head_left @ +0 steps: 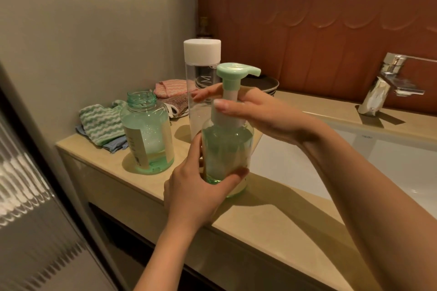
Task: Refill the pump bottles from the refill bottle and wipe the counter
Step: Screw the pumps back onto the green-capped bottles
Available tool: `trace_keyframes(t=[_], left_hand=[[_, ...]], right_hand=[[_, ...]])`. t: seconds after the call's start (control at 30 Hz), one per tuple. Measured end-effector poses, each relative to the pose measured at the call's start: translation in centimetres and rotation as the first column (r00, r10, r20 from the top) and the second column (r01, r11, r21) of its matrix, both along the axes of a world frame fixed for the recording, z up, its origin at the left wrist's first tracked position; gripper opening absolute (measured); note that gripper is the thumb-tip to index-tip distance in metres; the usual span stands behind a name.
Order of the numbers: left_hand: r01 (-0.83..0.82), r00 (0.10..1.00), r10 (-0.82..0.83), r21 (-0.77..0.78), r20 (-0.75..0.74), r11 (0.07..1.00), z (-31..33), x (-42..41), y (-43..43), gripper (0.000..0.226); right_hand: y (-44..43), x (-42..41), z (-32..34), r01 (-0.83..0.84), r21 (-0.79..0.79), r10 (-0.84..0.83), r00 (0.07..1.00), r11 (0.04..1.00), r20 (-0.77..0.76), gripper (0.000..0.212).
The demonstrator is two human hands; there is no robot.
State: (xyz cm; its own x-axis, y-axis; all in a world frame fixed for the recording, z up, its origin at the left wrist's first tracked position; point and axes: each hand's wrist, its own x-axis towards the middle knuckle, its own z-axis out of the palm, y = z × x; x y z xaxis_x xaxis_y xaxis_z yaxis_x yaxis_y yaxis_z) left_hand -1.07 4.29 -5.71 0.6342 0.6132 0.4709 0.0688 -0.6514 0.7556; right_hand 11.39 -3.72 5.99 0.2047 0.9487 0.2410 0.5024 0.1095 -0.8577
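Beige bathroom counter (pixel 272 217) beside a white sink (pixel 390 160). Centre: green pump bottle (pixel 227 149) on the counter; left hand (pixel 196 194) curled round its base, right hand (pixel 260 111) gripping the pump collar. At its 9 o'clock, an uncapped green bottle (pixel 146 132); at 12 o'clock, the white-capped refill bottle (pixel 201 73); at 10 o'clock, folded cloths (pixel 101 123).

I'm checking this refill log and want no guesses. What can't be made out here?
Head view:
- Collar of the pale green pump bottle: covered by fingers of the right hand; screwed tight or not, unknown.
- Lettering on the tall clear white-capped bottle: partly behind that hand.
- Label text on the open green bottle: too small.
- Lever of the chrome tap: cut off by the right edge.
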Motion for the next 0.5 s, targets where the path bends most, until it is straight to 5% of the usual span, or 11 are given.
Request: trace_keyframes(t=[0.2,0.5], left_hand=[[0.026,1.000,-0.026,-0.004,0.011,1.000,-0.1,0.0,0.1,0.089],[0.027,1.000,-0.027,-0.034,0.005,0.999,-0.2,0.0,0.1,0.091]], right_hand=[[-1.4,1.2,0.6,-0.145,-0.049,0.141,0.987,0.988,-0.078,0.038],[0.7,-0.5,0.1,0.246,0.160,-0.272,0.947,0.956,0.172,0.046]])
